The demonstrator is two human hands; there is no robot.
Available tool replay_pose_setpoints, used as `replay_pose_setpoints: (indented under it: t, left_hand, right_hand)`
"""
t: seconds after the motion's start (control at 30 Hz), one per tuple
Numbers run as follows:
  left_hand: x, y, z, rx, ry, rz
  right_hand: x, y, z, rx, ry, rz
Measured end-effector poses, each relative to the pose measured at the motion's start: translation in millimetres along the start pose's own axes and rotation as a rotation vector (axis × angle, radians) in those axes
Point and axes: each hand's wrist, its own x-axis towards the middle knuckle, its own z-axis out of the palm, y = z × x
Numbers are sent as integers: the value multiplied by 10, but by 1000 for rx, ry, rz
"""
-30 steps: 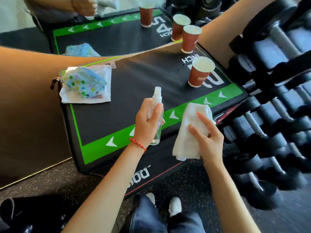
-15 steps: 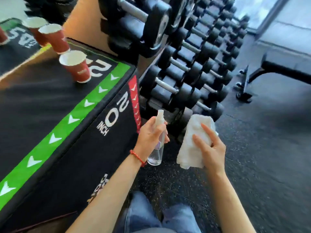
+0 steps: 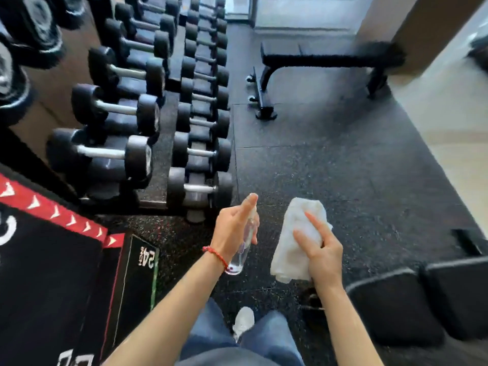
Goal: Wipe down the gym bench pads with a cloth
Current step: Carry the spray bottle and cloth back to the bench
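Note:
My left hand (image 3: 233,228) grips a small clear spray bottle (image 3: 241,253), forefinger lying along its top. Beside it, my right hand (image 3: 320,250) holds a folded white cloth (image 3: 294,239) against its palm, fingers spread over the fabric. Both hands hover above the dark rubber floor in front of me. A flat black gym bench (image 3: 330,59) stands far ahead near a wall. Black bench pads (image 3: 396,305) sit low at my right, close to my right forearm.
A rack of black dumbbells (image 3: 148,122) runs along the left. A black plyo box with red trim (image 3: 52,260) stands at lower left. Speckled rubber floor (image 3: 343,167) stretches between me and the far bench. My jeans and a white shoe (image 3: 244,322) show below.
My view has swung right, away from the plyo box and paper cups, onto the dumbbell rack, open floor and benches. Both hands keep the bottle and cloth in the same grip.

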Motion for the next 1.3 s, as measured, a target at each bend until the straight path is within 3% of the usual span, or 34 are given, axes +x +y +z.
replay_pose_setpoints:
  t: [0.37,0.77,1.07,1.3]
  left_hand:
    - [488,-72,1375,203,-392,-166]
    - [1123,23,2442,355,-877,-216]
    - [829,-196,3299,514,-1182,-292]
    - [527,-475,4008,675,-1351,-206]
  right_hand:
    - [-45,269,-932,-13,527,70]
    - [93,310,-1163,139,1152,227]
    - [-131,452,-1444,261,1442,303]
    - [-318,633,-1983,307,1595,307]
